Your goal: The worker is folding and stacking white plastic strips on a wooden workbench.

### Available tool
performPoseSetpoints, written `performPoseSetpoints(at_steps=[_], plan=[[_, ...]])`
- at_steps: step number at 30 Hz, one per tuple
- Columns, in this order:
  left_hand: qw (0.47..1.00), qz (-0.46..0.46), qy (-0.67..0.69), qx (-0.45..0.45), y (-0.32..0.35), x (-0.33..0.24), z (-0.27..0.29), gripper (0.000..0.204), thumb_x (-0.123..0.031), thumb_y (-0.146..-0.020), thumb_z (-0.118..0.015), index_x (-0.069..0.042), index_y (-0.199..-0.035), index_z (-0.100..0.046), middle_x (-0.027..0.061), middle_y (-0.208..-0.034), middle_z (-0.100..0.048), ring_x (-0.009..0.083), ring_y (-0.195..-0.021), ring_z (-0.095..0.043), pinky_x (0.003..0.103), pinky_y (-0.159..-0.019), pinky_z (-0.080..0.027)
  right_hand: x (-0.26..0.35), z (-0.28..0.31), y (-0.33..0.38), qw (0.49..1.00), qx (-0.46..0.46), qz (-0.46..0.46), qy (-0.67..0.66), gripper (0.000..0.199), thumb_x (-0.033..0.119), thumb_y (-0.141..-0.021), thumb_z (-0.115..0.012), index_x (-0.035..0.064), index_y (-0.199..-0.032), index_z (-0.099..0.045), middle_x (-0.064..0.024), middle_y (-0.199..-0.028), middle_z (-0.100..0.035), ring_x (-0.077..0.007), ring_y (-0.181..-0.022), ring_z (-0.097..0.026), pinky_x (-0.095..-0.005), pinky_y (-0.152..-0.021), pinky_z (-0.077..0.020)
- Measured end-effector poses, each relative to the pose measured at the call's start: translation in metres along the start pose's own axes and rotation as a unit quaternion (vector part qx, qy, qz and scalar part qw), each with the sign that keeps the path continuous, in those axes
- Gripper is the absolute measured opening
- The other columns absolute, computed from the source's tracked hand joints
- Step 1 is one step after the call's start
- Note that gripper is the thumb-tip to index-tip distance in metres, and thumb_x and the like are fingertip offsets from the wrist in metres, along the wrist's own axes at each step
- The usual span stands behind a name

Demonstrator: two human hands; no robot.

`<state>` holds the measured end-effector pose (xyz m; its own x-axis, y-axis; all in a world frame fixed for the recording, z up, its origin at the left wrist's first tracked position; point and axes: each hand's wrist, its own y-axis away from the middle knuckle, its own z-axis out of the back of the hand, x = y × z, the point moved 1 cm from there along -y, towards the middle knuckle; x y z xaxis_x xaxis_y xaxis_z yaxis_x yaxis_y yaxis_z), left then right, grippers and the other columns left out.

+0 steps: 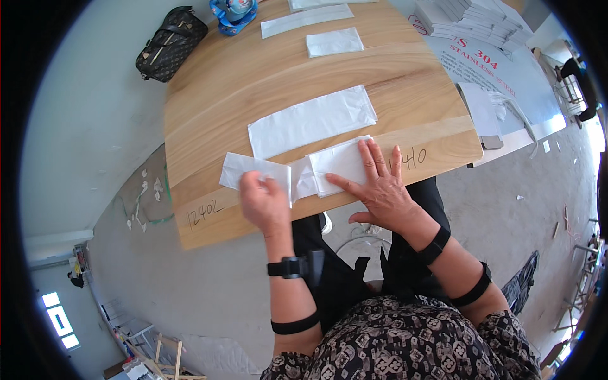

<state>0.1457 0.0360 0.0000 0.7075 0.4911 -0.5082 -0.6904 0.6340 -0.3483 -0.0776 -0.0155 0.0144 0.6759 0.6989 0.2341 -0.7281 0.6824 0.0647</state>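
Note:
A thin white folded sheet (pixel 253 171) lies along the near edge of the wooden tabletop, its left part creased and its right part doubled over in layers. My left hand (pixel 263 201), slightly blurred, is curled closed over the lower edge of the left part; what its fingers hold, if anything, is hidden. Flat on the folded right part (pixel 335 166) rests my right hand (pixel 383 193), fingers spread. Just beyond both hands lies a longer white folded strip (pixel 310 120). Whether the sheets are paper or another thin material I cannot tell.
More white folded pieces (pixel 334 42) lie farther back on the wooden tabletop (pixel 215 120). A dark patterned bag (pixel 171 44) and a blue strapped item (pixel 234 14) sit at the far left. To the right, a metal-sheet surface (pixel 475 69) carries stacked white boards (pixel 478 22).

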Motion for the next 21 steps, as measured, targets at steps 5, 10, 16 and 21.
performPoseSetpoints(at_steps=[5, 10, 16, 21], plan=[[0.980, 0.084, -0.155, -0.096, -0.031, 0.050, 0.019, 0.020, -0.014, -0.078, -0.070, -0.003, -0.092, -0.060, 0.0118, -0.097, -0.061, 0.0321, -0.101, -0.055, 0.045, -0.085, -0.044, 0.003, 0.009, -0.001, 1.000, 0.029, 0.002, 0.012, 0.095, 0.057, -0.062, -0.079, 0.0477, -0.144, -0.032, -0.0301, -0.153, -0.010, -0.0437, -0.145, -0.004, -0.0747, -0.105, -0.0070], [0.983, 0.053, 0.163, -0.058, -0.024, 0.024, 0.020, 0.013, -0.006, -0.081, -0.068, -0.002, -0.088, -0.057, 0.0080, -0.088, -0.059, 0.0283, -0.084, -0.055, 0.041, -0.078, -0.045, 0.005, 0.016, -0.001, 0.994, -0.095, 0.016, -0.055, 0.087, 0.054, -0.066, -0.079, 0.0190, -0.139, -0.045, -0.0280, -0.146, -0.029, -0.0367, -0.138, -0.026, -0.0634, -0.105, -0.0213], [0.924, -0.346, 0.162, -0.021, 0.034, -0.086, 0.037, 0.010, 0.003, -0.081, -0.062, -0.002, -0.089, -0.058, 0.0080, -0.079, -0.057, 0.0252, -0.075, -0.057, 0.037, -0.073, -0.045, 0.042, 0.031, -0.023, 0.742, -0.135, -0.144, -0.640, 0.044, 0.036, -0.086, -0.068, -0.0061, -0.099, -0.064, -0.0156, -0.083, -0.066, -0.0201, -0.085, -0.065, -0.0283, -0.072, -0.0498], [0.963, -0.249, 0.095, -0.042, 0.044, -0.059, 0.032, 0.061, -0.008, -0.069, -0.071, -0.003, -0.125, -0.049, 0.0153, -0.128, -0.048, 0.0375, -0.121, -0.041, 0.051, -0.100, -0.031, 0.030, 0.053, -0.036, 0.514, -0.176, -0.190, -0.818, 0.012, 0.007, -0.087, -0.058, -0.0016, -0.090, -0.066, -0.0037, -0.078, -0.065, -0.0094, -0.069, -0.060, -0.0249, -0.061, -0.0494]])
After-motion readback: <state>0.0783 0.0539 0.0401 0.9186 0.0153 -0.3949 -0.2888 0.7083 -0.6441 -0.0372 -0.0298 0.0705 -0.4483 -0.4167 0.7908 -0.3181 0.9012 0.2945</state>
